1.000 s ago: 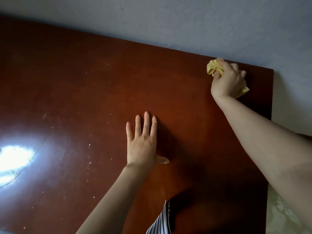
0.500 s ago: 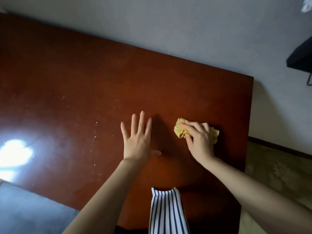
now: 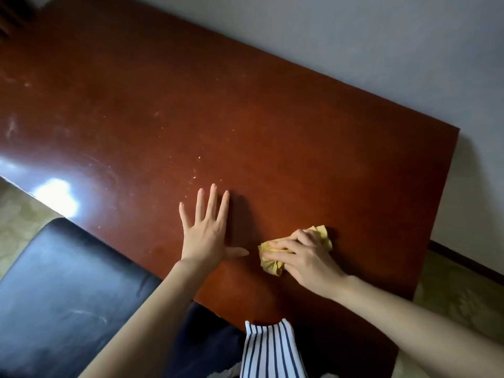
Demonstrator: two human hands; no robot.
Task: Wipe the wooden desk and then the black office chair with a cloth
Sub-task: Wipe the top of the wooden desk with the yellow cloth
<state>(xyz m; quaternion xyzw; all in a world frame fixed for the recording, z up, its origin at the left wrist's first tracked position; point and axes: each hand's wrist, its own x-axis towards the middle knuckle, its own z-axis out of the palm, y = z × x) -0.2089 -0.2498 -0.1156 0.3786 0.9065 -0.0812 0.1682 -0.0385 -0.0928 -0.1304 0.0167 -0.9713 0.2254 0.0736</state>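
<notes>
The reddish-brown wooden desk fills most of the view, with pale specks and smears across its left half. My left hand lies flat on the desktop, fingers straight and spread. Just to its right, my right hand presses a crumpled yellow cloth onto the desk near the front edge, fingers curled over it. The black office chair shows its dusty padded seat at the lower left, beside the desk's front edge.
A grey wall runs behind the desk. Patterned floor shows past the desk's right end and at the far left. Striped white-and-navy clothing hangs at the bottom centre. A bright light glare sits on the desk's left front.
My right hand swept the cloth from the far right corner back toward the front edge. The left hand stayed flat in place. The view tilted down, bringing the chair into sight.
</notes>
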